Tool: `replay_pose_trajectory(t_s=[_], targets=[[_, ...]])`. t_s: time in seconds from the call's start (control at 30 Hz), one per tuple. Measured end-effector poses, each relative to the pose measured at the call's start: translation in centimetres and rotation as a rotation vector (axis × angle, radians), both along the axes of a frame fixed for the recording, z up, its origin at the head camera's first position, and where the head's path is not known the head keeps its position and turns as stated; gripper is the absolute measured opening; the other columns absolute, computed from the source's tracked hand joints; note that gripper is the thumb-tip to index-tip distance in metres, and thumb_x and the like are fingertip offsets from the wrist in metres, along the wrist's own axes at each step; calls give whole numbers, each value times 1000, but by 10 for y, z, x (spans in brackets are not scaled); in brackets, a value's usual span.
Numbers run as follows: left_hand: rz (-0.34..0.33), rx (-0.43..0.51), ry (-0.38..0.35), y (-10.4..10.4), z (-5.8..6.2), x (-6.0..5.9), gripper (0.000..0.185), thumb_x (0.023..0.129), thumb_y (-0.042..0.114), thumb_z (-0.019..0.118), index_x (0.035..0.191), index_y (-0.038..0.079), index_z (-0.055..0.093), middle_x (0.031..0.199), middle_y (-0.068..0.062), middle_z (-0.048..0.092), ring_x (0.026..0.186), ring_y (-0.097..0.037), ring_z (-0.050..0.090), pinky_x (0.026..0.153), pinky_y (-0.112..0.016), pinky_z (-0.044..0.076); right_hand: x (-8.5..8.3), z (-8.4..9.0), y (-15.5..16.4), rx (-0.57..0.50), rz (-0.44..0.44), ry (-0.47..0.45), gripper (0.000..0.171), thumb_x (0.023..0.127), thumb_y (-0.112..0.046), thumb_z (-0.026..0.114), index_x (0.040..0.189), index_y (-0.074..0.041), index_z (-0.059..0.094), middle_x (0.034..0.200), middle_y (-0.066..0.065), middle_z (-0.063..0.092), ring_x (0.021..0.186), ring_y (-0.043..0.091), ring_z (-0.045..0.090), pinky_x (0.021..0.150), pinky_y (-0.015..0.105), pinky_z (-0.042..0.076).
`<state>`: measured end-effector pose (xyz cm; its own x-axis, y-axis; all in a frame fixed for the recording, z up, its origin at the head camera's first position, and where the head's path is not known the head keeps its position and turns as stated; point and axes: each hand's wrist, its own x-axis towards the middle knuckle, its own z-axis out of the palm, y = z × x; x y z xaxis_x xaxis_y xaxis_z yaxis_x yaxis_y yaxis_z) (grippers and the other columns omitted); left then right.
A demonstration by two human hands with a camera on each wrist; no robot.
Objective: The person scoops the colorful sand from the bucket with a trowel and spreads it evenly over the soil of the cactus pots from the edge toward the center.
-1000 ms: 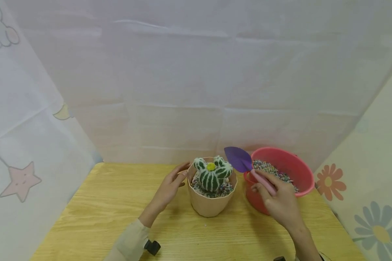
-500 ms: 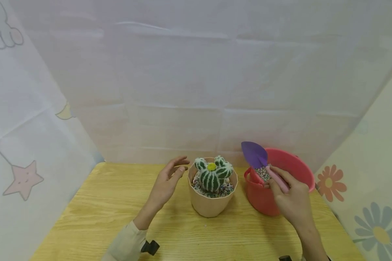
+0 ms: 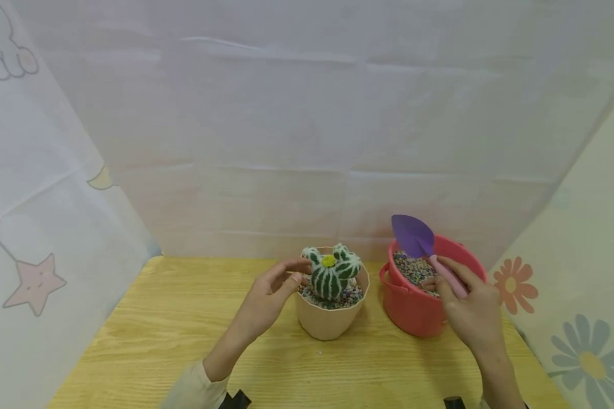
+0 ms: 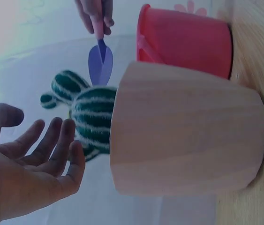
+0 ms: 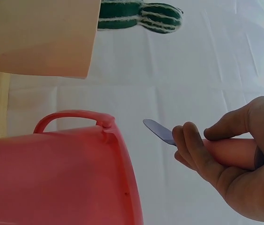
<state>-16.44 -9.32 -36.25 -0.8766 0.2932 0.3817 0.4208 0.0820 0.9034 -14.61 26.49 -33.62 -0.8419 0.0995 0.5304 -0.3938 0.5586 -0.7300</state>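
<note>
A green knitted-looking cactus (image 3: 328, 282) with white stripes and a yellow top stands in a beige pot (image 3: 327, 322), set in multicoloured pebbles (image 3: 349, 296). My left hand (image 3: 263, 301) is at the pot's left side, fingers loosely bent beside the cactus and holding nothing. Whether a fingertip touches the cactus, I cannot tell. My right hand (image 3: 473, 312) grips the pink handle of a small trowel (image 3: 413, 234) with a purple blade. The trowel is above a red bucket (image 3: 414, 312) that holds similar pebbles; no pebbles show on its blade.
The bucket's handle (image 5: 75, 114) sticks out on the side toward the pot, with a narrow gap between the two containers. Both stand on a wooden table (image 3: 148, 335). A pale cloth backdrop (image 3: 276, 142) rises behind the table, with printed sheets on both sides.
My right hand has carried the trowel rightward from between pot and bucket to above the bucket. My left hand drew slightly back from the pot's rim, then came in close to the cactus.
</note>
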Motion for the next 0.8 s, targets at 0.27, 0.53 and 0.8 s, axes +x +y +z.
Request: replay_pose_trajectory(t_s=[0.27,0.53,0.8], targets=[[-119,-122,-27,33,-3,15,29,107,25,56,134,17,65,128,-2,65,114,-28,62,93,-40,52,2,4,9,-20,-20,-42,38,101,-8,62,139,-9,64,94,13,76,76,4,72,31,28,28],[-175,-115,-45,98,-20,19,31,105,27,58,135,20,62,121,5,66,109,-17,64,91,-34,53,1,4,24,-9,-107,43,36,96,-2,67,131,-5,70,92,15,76,72,1,70,35,25,30],[-108,-64,-81,154,-36,16,48,101,24,61,148,17,49,134,-1,58,113,-15,59,94,-37,51,0,5,33,37,-226,96,36,93,-1,65,128,-9,73,97,12,76,76,-7,65,49,17,41]])
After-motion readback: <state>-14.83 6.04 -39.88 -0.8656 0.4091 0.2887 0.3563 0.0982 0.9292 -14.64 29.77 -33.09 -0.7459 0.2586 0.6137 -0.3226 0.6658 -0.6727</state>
